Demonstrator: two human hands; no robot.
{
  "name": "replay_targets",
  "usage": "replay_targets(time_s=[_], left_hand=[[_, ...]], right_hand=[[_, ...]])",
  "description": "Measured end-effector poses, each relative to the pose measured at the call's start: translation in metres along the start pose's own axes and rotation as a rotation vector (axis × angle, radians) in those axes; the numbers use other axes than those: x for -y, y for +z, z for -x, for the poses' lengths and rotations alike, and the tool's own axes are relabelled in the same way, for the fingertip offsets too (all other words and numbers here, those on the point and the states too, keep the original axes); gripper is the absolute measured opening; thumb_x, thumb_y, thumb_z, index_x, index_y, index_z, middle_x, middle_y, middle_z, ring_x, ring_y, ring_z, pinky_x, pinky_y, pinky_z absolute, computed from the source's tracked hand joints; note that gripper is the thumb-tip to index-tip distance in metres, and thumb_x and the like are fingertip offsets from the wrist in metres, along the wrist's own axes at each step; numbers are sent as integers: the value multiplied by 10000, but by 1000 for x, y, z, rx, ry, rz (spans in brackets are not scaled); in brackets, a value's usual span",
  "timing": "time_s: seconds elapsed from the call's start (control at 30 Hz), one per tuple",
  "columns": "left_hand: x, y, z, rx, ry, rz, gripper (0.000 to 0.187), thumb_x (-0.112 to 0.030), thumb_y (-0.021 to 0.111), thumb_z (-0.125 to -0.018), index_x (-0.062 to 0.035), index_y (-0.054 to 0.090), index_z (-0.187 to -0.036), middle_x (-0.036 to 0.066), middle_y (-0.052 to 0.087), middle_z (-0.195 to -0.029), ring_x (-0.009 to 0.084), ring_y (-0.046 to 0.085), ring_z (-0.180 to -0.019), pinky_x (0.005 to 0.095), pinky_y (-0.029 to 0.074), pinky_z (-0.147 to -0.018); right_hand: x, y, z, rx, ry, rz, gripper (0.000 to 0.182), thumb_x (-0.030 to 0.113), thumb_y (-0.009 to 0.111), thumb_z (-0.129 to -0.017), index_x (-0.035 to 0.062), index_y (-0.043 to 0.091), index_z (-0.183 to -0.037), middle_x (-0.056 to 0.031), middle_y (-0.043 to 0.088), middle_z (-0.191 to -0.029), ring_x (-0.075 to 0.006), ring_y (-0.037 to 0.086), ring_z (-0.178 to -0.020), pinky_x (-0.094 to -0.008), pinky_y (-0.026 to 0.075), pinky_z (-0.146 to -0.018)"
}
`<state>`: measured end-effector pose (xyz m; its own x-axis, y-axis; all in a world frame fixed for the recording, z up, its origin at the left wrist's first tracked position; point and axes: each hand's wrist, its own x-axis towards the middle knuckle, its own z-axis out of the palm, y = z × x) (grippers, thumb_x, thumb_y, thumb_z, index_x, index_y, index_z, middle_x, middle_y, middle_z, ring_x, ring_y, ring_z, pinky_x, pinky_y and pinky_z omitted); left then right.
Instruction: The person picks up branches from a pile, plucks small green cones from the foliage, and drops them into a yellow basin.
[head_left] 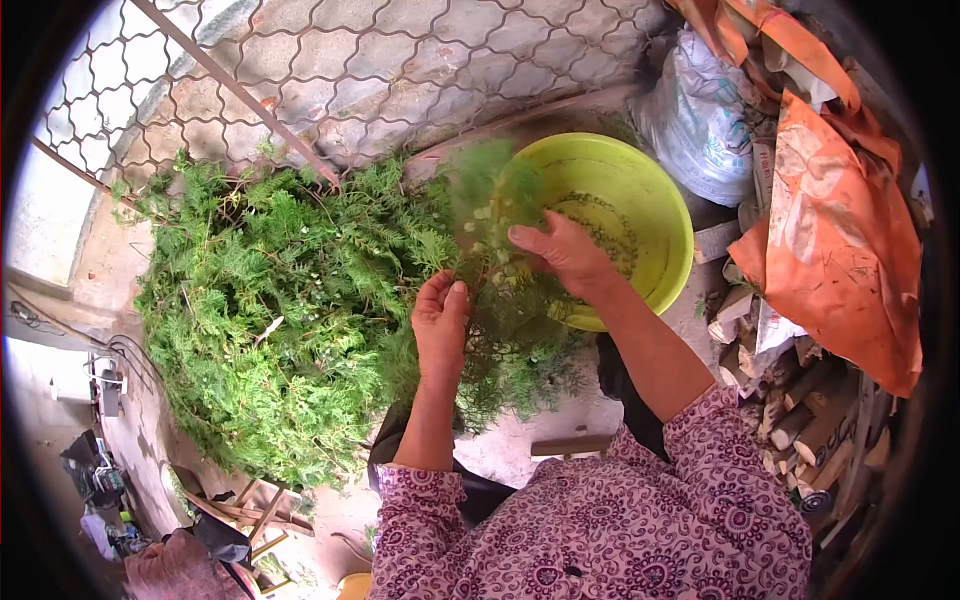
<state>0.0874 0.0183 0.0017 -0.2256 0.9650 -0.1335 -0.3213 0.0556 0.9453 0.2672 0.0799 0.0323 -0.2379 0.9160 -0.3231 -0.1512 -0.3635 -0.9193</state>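
Observation:
A green leafy sprig, blurred by motion, is between my hands. My left hand pinches its stem at the right edge of a large pile of green branches. Just over the near left part of a yellow-green basin, my right hand has its thumb and fingers close together at the sprig; what lies between them is blurred. Small round green pieces are scattered on the basin's bottom.
A wire mesh fence runs behind the pile. White sack and orange sheet stand right of the basin, above stacked firewood. At lower left are a wooden frame and cables.

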Motion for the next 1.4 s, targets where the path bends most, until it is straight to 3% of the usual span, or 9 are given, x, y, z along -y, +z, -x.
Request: replay_targets(time_s=[0.13,0.4,0.57,0.7,0.77,0.9,1.0,1.07,1.4], left_hand=[[5,2,5,29,-38,-116,287,-111,572,-826,27,493,-1065,28,559,-855,61,492,-659,206,429,-602],[7,-18,-1,147,-73,-262,322,-126,572,-822,60,497,-1074,85,590,-930,131,573,-742,252,467,-673],[-10,-13,10,140,193,-936,399,-173,644,-723,57,538,-1032,168,592,-879,221,597,-680,316,472,-610],[-9,-13,14,184,209,-1008,375,-130,632,-710,46,536,-1027,183,582,-882,293,587,-721,352,472,-653],[-13,-5,18,81,702,-1231,338,-99,619,-703,30,534,-1004,180,578,-898,322,573,-765,372,464,-688],[-6,0,23,147,721,-1120,305,-61,600,-698,12,531,-985,180,575,-911,355,555,-803,381,457,-714],[17,-7,17,206,468,-877,301,-52,606,-705,8,532,-990,143,585,-910,288,583,-795,347,466,-693],[20,-6,16,167,91,-476,271,-36,599,-735,21,524,-990,96,593,-920,187,582,-810,299,472,-671],[22,7,14,225,-201,56,355,-6,496,-823,13,447,-1174,84,537,-1060,116,537,-909,292,499,-729]], right_hand=[[5,11,5,125,37,-322,330,179,645,-761,84,530,-1056,-19,588,-885,-134,569,-785,-296,477,-650],[-11,8,-6,47,-56,-233,262,28,600,-750,29,541,-1006,-56,589,-867,-165,589,-761,-326,510,-651],[-15,11,-8,1,-81,-154,235,18,613,-732,-5,550,-958,-66,584,-848,-170,588,-747,-316,506,-640],[-17,16,-6,4,-137,-128,217,57,644,-694,-6,598,-896,-35,587,-811,-134,538,-714,-270,428,-654],[-16,17,-5,4,-147,-120,207,68,645,-696,-5,602,-885,-26,584,-791,-123,527,-690,-263,420,-636],[-15,22,-3,21,-92,32,124,44,633,-715,7,607,-830,-33,589,-781,-112,533,-724,-251,423,-652],[-14,26,0,38,-102,55,116,53,634,-717,9,615,-822,-28,593,-773,-96,525,-728,-242,415,-651],[-14,26,1,44,-106,77,125,57,634,-720,9,616,-833,-25,593,-773,-91,523,-727,-239,414,-652],[-17,22,1,101,-43,-75,158,40,610,-754,2,588,-906,-38,592,-823,-107,547,-744,-255,447,-675]])
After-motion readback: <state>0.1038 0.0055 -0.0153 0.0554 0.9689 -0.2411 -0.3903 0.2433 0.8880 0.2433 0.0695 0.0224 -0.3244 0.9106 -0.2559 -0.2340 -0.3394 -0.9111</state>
